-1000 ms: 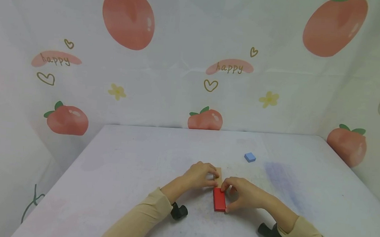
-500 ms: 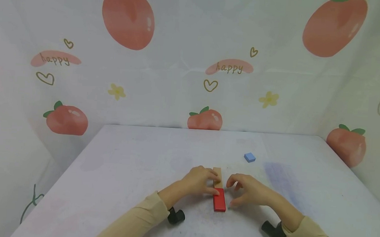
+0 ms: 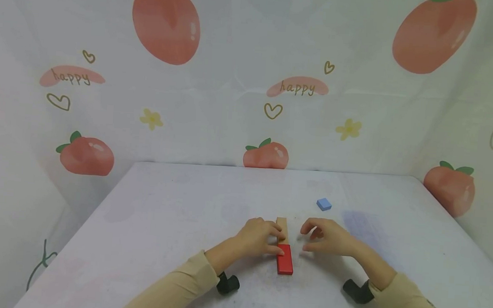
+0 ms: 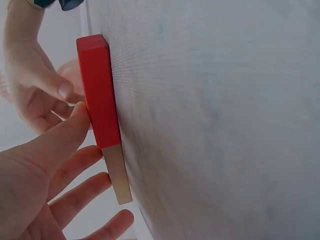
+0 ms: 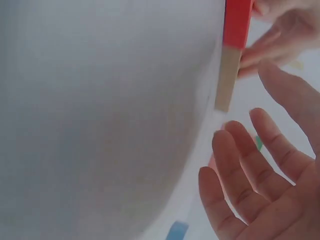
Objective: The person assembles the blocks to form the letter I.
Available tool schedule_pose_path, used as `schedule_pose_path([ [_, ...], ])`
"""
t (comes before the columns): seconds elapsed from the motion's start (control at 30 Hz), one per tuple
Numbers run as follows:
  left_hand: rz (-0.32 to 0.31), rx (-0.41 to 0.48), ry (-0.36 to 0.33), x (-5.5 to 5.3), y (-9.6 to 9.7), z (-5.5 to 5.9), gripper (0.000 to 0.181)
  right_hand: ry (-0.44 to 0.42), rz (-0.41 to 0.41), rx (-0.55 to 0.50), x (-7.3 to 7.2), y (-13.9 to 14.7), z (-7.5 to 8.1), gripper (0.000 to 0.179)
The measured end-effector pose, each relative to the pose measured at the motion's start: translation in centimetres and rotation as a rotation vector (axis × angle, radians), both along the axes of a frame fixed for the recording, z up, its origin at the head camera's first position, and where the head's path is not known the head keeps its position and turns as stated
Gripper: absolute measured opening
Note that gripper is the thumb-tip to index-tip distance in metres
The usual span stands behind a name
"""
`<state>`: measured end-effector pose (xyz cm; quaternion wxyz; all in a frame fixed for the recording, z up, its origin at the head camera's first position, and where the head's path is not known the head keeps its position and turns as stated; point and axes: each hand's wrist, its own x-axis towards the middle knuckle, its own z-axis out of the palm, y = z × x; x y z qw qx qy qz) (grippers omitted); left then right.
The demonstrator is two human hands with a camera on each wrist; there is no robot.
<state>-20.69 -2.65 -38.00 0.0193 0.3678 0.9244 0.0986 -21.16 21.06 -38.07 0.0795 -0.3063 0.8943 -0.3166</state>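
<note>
A red rectangular block (image 3: 285, 264) lies flat on the white table, end to end with a plain wooden block (image 3: 282, 223) on its far side. My left hand (image 3: 255, 238) is at their left, its thumb tip touching the red block and its fingers reaching over the wooden one. Seen from the left wrist, those fingers are spread fairly straight beside the wooden block (image 4: 118, 175). To the right of the blocks, my right hand (image 3: 330, 238) hovers apart from them, fingers loosely bent and holding nothing. Nearest beyond it lies a small blue block (image 3: 324, 204).
The white table (image 3: 202, 189) reaches back to a hanging cloth (image 3: 216, 100) printed with peaches. A black wrist device sits under each forearm, one on the left (image 3: 228, 284) and one on the right (image 3: 357, 292).
My right hand has let go of the red block and drawn away to the right and farther back. My left thumb has come onto the red block. The blocks look almost unmoved.
</note>
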Motion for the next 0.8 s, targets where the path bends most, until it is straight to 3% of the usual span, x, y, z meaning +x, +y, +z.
schedule_pose_path([
  [0.47, 0.027, -0.007, -0.027, -0.1, 0.2, -0.1, 0.036, 0.07, -0.231, -0.022, -3.2, 2.8, 0.3, 0.028],
  [0.8, 0.04, -0.009, -0.044, -0.2, 0.3, -0.2, 0.036, -0.035, -0.461, -0.062, -3.9, 3.9, 0.4, 0.043],
])
